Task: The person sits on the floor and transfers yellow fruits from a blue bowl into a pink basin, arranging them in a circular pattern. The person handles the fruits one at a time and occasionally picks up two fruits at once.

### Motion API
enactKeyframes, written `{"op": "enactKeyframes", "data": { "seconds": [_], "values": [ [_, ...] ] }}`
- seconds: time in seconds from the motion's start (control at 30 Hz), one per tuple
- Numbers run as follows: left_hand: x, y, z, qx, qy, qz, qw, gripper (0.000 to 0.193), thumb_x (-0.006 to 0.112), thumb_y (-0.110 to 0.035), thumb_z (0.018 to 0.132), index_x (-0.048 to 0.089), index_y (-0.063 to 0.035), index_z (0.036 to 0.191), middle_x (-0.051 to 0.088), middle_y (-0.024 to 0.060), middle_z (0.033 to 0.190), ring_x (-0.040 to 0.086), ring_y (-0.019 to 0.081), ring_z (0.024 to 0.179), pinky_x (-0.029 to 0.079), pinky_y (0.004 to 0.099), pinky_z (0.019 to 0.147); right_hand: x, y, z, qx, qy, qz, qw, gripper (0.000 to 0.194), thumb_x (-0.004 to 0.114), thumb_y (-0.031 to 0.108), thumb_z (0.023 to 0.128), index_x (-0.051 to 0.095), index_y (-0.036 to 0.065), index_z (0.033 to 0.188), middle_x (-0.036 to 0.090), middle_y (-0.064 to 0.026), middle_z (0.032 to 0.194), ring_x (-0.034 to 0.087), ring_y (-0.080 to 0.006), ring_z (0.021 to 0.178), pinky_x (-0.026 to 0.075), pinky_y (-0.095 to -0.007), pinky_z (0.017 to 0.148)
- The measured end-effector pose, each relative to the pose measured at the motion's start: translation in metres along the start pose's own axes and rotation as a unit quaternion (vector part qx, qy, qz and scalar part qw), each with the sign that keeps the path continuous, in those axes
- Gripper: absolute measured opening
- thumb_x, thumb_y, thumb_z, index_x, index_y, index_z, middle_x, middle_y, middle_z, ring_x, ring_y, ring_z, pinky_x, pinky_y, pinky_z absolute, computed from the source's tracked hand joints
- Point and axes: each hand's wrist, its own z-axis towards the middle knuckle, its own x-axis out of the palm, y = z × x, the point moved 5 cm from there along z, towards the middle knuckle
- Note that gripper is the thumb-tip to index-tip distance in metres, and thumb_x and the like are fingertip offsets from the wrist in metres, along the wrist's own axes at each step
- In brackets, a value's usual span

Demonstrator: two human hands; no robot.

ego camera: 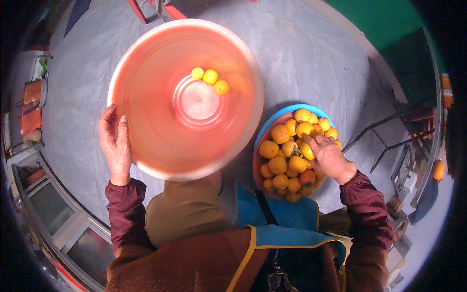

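A large round orange-pink plastic basin (153, 146) with a pale rim stands before me, tipped so that I look into it. Three yellow-orange persimmons (210, 77) lie together near its bottom. My left hand (116, 146) is at the basin's left rim, thumb over the inside and fingers on the outer side. To the right, a smaller basin with a blue rim (292, 108) is heaped with several persimmons (277, 165). Reaching into this heap, my right hand (330, 155) has its fingers around one persimmon (307, 150); its fingertips are partly hidden.
Grey marbled tiles (303, 54) make up the floor. Red stool legs (174, 12) stand beyond the large basin. A black metal frame (379, 138) is at right, and a glass-fronted cabinet (51, 204) runs along the left. A blue apron (281, 211) lies over my lap.
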Motion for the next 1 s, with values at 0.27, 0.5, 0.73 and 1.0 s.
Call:
{"op": "enactKeyframes", "data": {
  "seconds": [0.27,0.5,0.73,1.0],
  "values": [
    [-0.013,0.011,-0.002,0.014,-0.063,0.039,0.997,0.051,0.060,-0.012,0.093,0.042,0.0004,0.138,0.045,0.0164,0.141,0.041,0.0273,0.134,0.031,0.0396,0.112,-0.058,0.018,-0.010,-0.006,-0.072,0.089,0.993,0.071,0.078,0.017,0.068,0.046,0.003,0.130,0.057,-0.0202,0.109,0.058,-0.0401,0.102,0.047,-0.0474,0.088],
    [-0.011,-0.020,-0.021,0.112,-0.046,0.030,0.992,0.048,0.062,-0.009,0.090,0.046,0.0012,0.134,0.049,0.0160,0.136,0.046,0.0261,0.128,0.037,0.0384,0.108,-0.147,0.094,0.027,-0.077,-0.132,0.197,0.968,0.071,0.080,0.015,0.067,0.048,0.004,0.129,0.058,-0.0190,0.116,0.058,-0.0381,0.108,0.047,-0.0416,0.093],
    [0.076,-0.104,-0.049,-0.191,0.453,-0.306,0.816,0.058,0.059,0.006,0.088,0.036,-0.0048,0.140,0.051,0.0075,0.133,0.050,0.0197,0.124,0.044,0.0323,0.102,-0.162,0.172,0.080,-0.134,-0.258,0.199,0.936,0.070,0.081,0.016,0.065,0.051,0.006,0.127,0.060,-0.0175,0.109,0.061,-0.0357,0.101,0.049,-0.0405,0.086],
    [0.117,-0.091,-0.044,-0.217,0.402,-0.435,0.776,0.055,0.059,-0.004,0.092,0.034,-0.0018,0.141,0.054,0.0080,0.127,0.055,0.0159,0.115,0.048,0.0303,0.096,-0.146,0.185,0.104,-0.095,-0.294,0.138,0.941,0.066,0.080,0.018,0.066,0.052,0.004,0.125,0.061,-0.0185,0.105,0.060,-0.0358,0.098,0.049,-0.0404,0.082]
  ]
}}
